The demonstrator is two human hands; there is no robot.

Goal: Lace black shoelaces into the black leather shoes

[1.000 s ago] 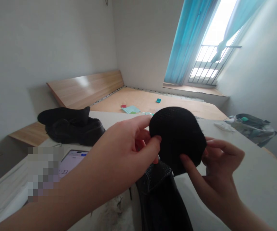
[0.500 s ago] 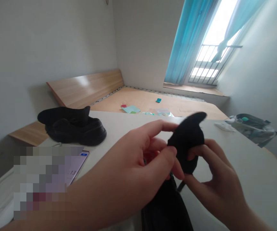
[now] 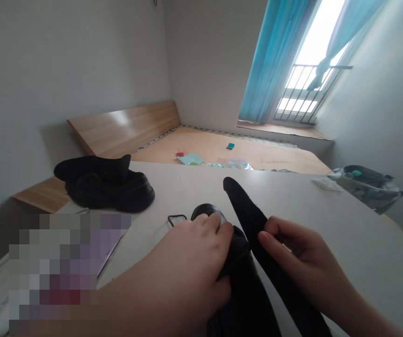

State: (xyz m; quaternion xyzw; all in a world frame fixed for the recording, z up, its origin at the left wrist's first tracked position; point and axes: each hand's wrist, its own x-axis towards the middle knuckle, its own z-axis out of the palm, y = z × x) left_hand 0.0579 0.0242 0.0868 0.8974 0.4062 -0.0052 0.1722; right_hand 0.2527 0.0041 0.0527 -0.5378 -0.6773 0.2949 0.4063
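I'm seeing the right hand [image 3: 301, 255] pinching the black insole [image 3: 275, 271] just right of the shoe [image 3: 247, 290], roughly parallel lengthwise, the left hand [image 3: 187, 255] clasping that shoe

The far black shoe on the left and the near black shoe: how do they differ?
The far shoe rests untouched on the table; the near shoe is under the left hand.
The far shoe sits sideways; the near shoe runs lengthwise, past the bottom edge.
A black insole lies atop the far shoe; beside the near shoe, the right hand holds another insole.
Both shoes are black and smooth-looking.
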